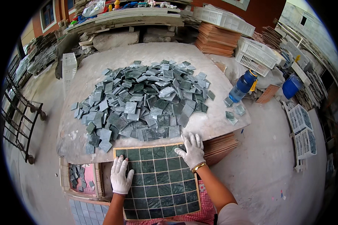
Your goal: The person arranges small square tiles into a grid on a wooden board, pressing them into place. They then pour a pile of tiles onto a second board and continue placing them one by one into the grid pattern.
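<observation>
A wooden-framed grid of dark green square tiles (154, 182) leans between my lap and the edge of the worktable. My left hand (121, 175), in a white glove with bare fingertips, lies along the frame's left edge, its thumb toward the tiles. At the upper right corner, my right hand (192, 152) is spread, gloved too, thumb on the grid and fingers reaching toward the table. Neither hand is closed around a tile. Just beyond the frame, a large heap of loose green-grey tiles (130, 107) covers the middle of the worktable (221, 116).
A blue bottle (244, 85) stands at the table's right, near a few tiles (231, 117). Below left are a crate (65, 178) with tile pieces and a tiled panel (87, 212). Stacked boards (222, 148) sit under the right edge. A wheeled rack (24, 123) stands left.
</observation>
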A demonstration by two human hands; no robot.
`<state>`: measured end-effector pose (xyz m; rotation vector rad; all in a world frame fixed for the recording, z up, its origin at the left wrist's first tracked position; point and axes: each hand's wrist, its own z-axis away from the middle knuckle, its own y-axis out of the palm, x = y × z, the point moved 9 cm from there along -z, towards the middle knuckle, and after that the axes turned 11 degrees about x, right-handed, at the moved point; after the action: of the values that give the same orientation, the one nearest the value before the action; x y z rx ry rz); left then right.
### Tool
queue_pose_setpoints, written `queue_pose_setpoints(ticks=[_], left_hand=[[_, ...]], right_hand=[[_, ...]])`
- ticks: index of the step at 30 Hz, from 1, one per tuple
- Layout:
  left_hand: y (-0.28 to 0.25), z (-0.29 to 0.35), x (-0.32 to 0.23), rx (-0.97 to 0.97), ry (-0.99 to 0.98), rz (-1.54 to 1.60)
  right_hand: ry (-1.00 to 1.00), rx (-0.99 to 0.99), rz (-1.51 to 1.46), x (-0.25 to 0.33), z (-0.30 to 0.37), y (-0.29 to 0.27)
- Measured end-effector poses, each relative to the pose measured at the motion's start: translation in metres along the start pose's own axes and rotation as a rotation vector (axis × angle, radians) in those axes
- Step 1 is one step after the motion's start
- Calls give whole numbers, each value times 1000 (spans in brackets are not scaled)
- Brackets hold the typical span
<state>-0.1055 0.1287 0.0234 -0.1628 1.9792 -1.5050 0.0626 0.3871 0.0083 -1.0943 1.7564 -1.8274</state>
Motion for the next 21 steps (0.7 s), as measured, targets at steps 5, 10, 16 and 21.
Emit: queue_pose_setpoints(ticks=[5, 10, 16, 21], left_hand=[[2, 4, 3, 8, 0, -7], [2, 2, 0, 16, -7, -8], [1, -4, -2, 23, 9, -25], [1, 6, -1, 17, 13, 3]], right_hand=[[26, -164, -369, -41, -12, -38], [-164, 92, 218, 45, 14, 8], [-550, 333, 48, 131, 58, 38], [-27, 137, 14, -15, 19, 11]])
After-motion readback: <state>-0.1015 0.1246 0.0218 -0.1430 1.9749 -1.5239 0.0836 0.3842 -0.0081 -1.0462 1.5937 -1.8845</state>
